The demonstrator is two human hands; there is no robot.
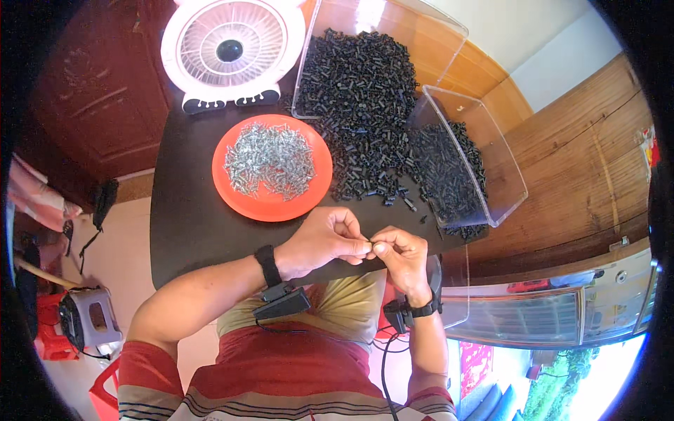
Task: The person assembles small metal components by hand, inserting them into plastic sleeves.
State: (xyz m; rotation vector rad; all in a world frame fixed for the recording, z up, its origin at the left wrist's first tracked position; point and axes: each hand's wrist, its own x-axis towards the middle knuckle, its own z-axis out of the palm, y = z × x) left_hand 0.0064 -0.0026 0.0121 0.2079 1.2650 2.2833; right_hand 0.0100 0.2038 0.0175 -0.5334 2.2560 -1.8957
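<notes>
My left hand and my right hand meet fingertip to fingertip just over the near edge of the dark table. Both are closed in a pinch on a tiny black part, which the fingers mostly hide. Beyond my left hand lies a round red-orange plate bearing a heap of small silvery metal pieces, perhaps springs. Past my right hand spreads a large pile of small black plastic parts, with a few loose ones near its front edge.
A clear plastic bin lies behind the pile, and a smaller clear bin with black parts stands at the right. A white fan is at the back left. Wooden boards flank the table's right side. A cable hangs near my right wrist.
</notes>
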